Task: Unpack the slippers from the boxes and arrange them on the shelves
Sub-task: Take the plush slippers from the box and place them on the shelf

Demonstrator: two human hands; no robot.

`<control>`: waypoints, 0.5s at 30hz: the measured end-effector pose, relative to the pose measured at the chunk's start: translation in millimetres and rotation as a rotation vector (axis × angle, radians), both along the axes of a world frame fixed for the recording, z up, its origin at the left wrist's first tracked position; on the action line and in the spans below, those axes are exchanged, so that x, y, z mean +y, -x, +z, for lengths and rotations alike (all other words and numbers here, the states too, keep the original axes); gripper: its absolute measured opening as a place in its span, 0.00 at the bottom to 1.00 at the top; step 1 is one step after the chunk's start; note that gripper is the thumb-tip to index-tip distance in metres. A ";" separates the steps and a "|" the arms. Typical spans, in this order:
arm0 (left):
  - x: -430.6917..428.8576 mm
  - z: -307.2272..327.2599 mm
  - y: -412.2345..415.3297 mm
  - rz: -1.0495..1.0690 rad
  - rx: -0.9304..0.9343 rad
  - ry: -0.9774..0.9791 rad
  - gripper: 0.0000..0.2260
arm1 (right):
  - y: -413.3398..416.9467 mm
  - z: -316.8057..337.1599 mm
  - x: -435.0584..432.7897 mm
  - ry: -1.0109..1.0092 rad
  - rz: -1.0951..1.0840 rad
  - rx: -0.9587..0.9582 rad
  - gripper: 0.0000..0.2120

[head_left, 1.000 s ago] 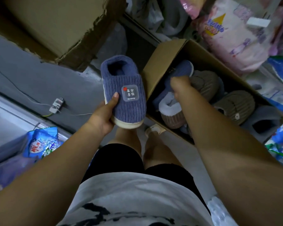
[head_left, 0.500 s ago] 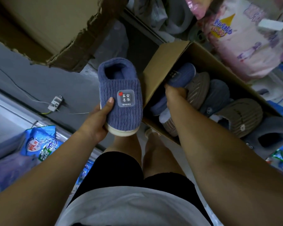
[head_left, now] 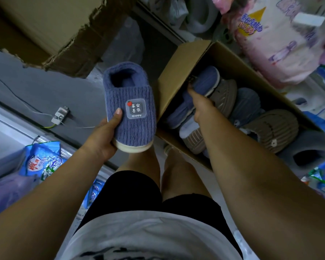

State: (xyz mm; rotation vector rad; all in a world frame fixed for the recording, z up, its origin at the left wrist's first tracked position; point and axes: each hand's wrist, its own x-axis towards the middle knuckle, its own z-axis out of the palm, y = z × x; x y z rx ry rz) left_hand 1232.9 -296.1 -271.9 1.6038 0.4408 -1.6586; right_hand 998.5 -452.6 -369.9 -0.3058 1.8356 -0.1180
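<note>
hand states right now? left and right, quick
Left hand: closed around the blue slipper, held outside the box.
Right hand: inside the box, touching a second blue slipper; grip cannot be told.

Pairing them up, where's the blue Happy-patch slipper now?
The blue slipper is centre-left in the head view, held in the left hand, just left of the cardboard box.

"平安喜乐" and "Happy" on blue slipper's point(head_left: 133, 134) grey patch point(head_left: 136, 109)
</note>
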 end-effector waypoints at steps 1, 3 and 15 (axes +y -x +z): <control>0.1 0.3 0.0 0.006 -0.002 -0.003 0.26 | -5.0 17.1 -2.5 -0.011 -0.008 -0.005 0.45; 0.9 0.2 0.1 0.016 -0.003 -0.009 0.25 | -5.2 24.5 -5.2 -0.024 -0.064 -0.020 0.42; 5.3 0.7 3.2 0.028 -0.022 -0.051 0.23 | 3.5 18.8 6.9 0.120 -0.059 0.032 0.43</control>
